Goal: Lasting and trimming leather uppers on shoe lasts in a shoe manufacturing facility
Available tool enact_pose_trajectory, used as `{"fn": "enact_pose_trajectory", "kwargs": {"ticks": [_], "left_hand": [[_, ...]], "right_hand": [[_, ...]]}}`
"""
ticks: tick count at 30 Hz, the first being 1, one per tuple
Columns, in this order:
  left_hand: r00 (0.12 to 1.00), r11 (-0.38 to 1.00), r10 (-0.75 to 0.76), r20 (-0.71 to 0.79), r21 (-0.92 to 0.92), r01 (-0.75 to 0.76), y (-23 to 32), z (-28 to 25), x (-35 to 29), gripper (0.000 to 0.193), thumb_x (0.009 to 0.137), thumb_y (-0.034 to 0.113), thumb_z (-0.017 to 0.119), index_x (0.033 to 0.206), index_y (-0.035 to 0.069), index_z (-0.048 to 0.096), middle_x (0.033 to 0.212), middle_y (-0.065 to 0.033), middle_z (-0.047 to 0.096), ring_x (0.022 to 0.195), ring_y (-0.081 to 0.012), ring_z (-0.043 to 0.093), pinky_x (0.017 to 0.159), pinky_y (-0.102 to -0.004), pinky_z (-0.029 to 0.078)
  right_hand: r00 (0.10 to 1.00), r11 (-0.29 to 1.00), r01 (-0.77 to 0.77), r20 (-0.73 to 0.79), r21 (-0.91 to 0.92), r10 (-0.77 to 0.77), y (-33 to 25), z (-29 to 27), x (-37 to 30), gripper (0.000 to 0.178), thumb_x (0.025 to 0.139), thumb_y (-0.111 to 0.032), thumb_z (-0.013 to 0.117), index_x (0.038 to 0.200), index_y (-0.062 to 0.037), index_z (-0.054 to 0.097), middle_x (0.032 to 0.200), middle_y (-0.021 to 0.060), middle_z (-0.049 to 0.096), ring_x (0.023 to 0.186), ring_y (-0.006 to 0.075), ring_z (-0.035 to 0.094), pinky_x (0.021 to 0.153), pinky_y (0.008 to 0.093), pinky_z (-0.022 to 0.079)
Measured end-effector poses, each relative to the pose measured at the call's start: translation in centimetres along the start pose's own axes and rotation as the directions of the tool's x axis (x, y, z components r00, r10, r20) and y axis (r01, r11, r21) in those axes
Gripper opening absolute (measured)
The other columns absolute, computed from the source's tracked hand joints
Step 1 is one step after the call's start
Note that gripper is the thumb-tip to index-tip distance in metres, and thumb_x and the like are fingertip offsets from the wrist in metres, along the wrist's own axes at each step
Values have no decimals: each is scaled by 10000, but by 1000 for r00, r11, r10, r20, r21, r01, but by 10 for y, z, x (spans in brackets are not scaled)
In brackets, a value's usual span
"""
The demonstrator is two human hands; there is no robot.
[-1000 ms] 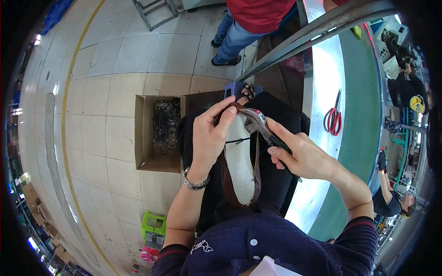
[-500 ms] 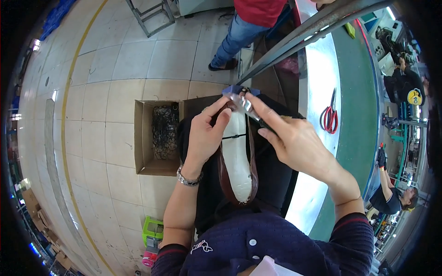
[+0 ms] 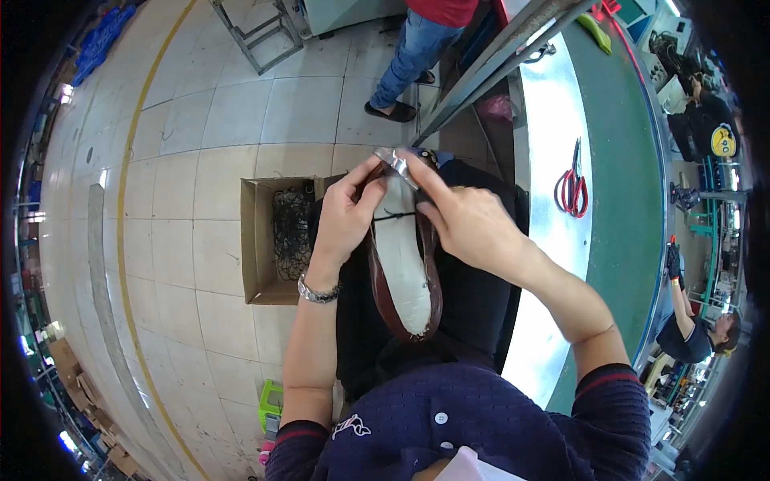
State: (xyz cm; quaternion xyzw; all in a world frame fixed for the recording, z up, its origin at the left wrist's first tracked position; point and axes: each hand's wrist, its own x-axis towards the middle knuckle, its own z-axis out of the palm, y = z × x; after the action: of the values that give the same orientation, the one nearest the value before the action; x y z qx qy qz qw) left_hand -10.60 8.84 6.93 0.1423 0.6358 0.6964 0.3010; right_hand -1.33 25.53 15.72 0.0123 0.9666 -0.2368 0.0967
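On my lap lies a brown leather shoe upper (image 3: 382,287), bottom face up, stretched around a white insole (image 3: 401,260). A thin black cord (image 3: 393,216) crosses the insole. My left hand (image 3: 343,215) is closed at the far end of the shoe, thumb and fingers pinching its edge. My right hand (image 3: 475,228) grips a shiny metal hand tool (image 3: 393,163), slightly blurred, whose head is at that same far end. The tool's exact kind is unclear, and its handle is mostly hidden in my palm.
An open cardboard box (image 3: 251,240) holding tangled black cords stands left of my legs. Red-handled scissors (image 3: 573,188) lie on the metal bench edge beside a green belt (image 3: 618,200). A slanted metal bar (image 3: 489,76) rises ahead. A person in jeans (image 3: 413,60) stands beyond it.
Both hands, the tool and the shoe have shifted slightly left and away from me in the picture. The tool's head has turned, and my hands keep their holds.
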Motion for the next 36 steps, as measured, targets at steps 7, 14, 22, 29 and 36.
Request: {"fn": "enact_pose_trajectory", "kwargs": {"ticks": [7, 14, 22, 29, 36], "left_hand": [[998, 977, 39, -53, -205, -49, 23, 5, -34, 684, 902, 95, 631, 1453, -89, 270, 1373, -165, 481, 1197, -181, 514, 1012, -305, 410], [997, 996, 52, -62, -62, -56, 5, 24, -81, 839, 893, 261, 702, 1468, -84, 198, 1402, -196, 433, 1236, -223, 489, 1014, -313, 413], [978, 958, 150, -148, 266, -107, -3, 30, -89, 645, 920, 248, 666, 1397, -75, 376, 1242, -139, 570, 1074, -163, 571, 916, -289, 462], [910, 739, 182, -373, 662, 123, 13, 37, -107, 396, 889, 373, 686, 934, -20, 659, 720, -69, 615, 621, -130, 543, 595, -280, 449], [914, 596, 290, -282, 801, 58, 13, 41, -108, 388, 982, 294, 528, 753, -18, 509, 589, -178, 476, 498, -288, 429, 512, -385, 368]], "right_hand": [[938, 828, -50, -259, 558, 232, 10, -9, -55, 579, 953, -112, 551, 1482, -118, 315, 790, 122, 655, 588, 181, 599, 588, 308, 505], [606, 696, -706, -394, 133, 691, 124, 76, -181, 584, 963, -243, 572, 1487, -202, 320, 896, 169, 662, 744, 250, 655, 662, 370, 520], [549, 698, -715, -583, 43, 598, 166, 94, -233, 329, 888, -244, 670, 1183, -98, 666, 1210, 209, 552, 1208, 375, 471, 1002, 455, 403], [393, 726, -663, -740, 183, 546, 284, 42, -128, 459, 810, -286, 713, 1132, 31, 628, 1089, 251, 621, 1072, 387, 573, 923, 441, 457], [514, 614, -774, -413, 155, 752, 312, 13, -136, 480, 757, -344, 732, 1020, 50, 655, 866, 194, 703, 835, 314, 689, 758, 411, 523]]}}
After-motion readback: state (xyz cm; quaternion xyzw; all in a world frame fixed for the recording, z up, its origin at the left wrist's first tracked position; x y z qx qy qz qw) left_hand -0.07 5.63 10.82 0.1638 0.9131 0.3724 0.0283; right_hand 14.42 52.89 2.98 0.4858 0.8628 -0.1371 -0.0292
